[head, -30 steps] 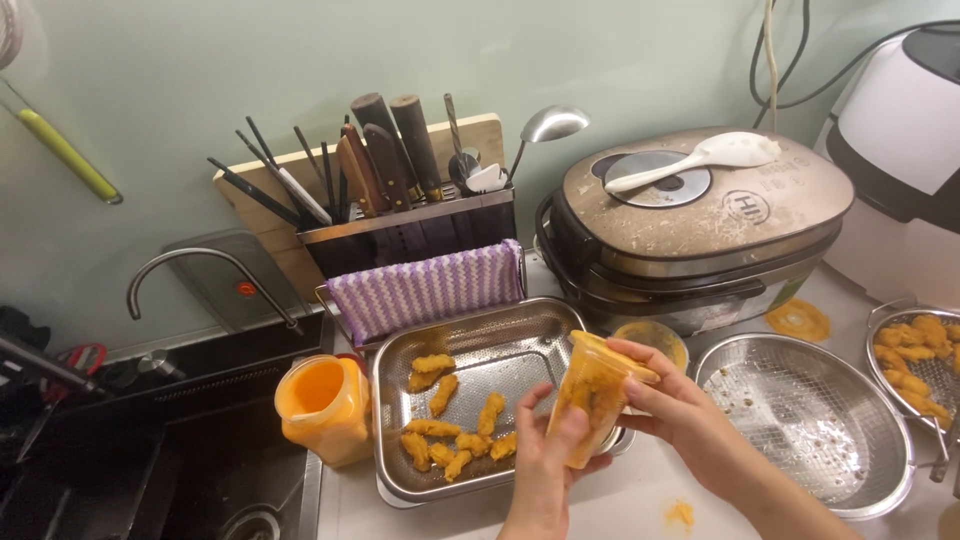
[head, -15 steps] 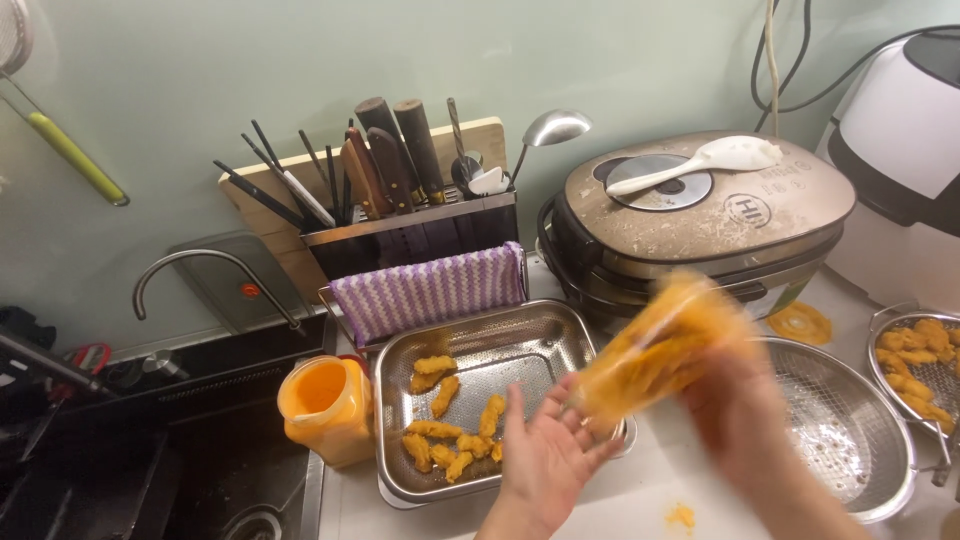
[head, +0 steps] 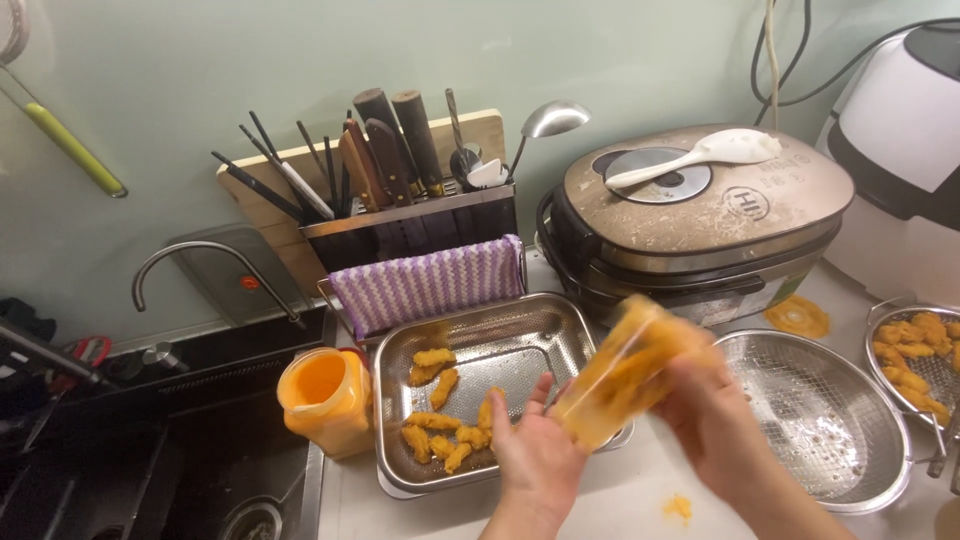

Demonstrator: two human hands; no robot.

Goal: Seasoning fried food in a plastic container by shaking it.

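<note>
1. Your right hand (head: 720, 425) held one clear container (head: 625, 375), fingers wrapped around its lower end. It was tilted, its top leaning toward 10 o'clock, over the right edge of the steel tray (head: 545, 325).
2. The container looked yellow-orange throughout and was motion-blurred; I could not tell what was inside it.
3. Your left hand (head: 535, 455) was spread wide, palm up, holding nothing. It sat just under the container at its 7 o'clock, over the tray's front right corner. Whether the fingertips touched the container was not clear.
4. Tray count: one, square, steel, with a perforated base. It held roughly nine breaded pieces (head: 445, 425), golden-orange, grouped in the left half and along the front.
5. One orange jug (head: 325, 400), open-topped, stood just beside the tray at its 9 o'clock.
6. One round steel strainer (head: 825, 415) lay at 3 o'clock from the tray, with only crumbs in it.
7. A second mesh basket (head: 925, 360) at the far right edge held more breaded pieces; it was cut off by the frame, so no count.
8. One rice cooker (head: 700, 225) stood at 1 o'clock from the tray, with one white paddle (head: 700, 158) lying on its lid.
9. One striped purple cloth (head: 430, 282) hung at the tray's 12 o'clock, below a rack of knives and chopsticks (head: 390, 170).
</note>
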